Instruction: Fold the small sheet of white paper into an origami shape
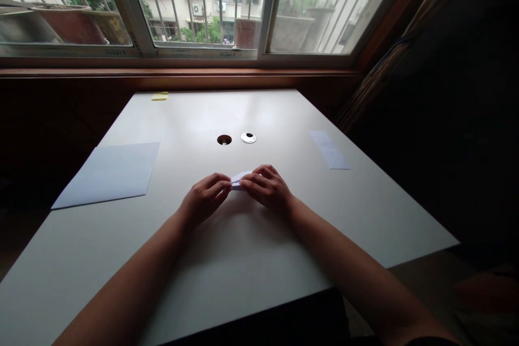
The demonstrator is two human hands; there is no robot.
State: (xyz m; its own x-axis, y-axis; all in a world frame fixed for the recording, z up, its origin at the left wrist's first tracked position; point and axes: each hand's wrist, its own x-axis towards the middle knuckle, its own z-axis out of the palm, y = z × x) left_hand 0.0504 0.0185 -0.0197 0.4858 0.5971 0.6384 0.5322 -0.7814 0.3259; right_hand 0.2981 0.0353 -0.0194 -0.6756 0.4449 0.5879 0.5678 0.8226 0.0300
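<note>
White paper (240,177) was pinched by the left hand (205,194) and the right hand (268,189) near the desk's (190,119) middle; a folding step was apparently being performed, with steady edge alignment seemingly required next.

The single view looks from the wearer's head, above the near side of the bench (239,259), facing forward and down across it. It is close enough to spread the bench wide, taking in the window (268,11) beyond it.

Matt paper (237,179), smooth glossy tabletop (194,119)
</note>
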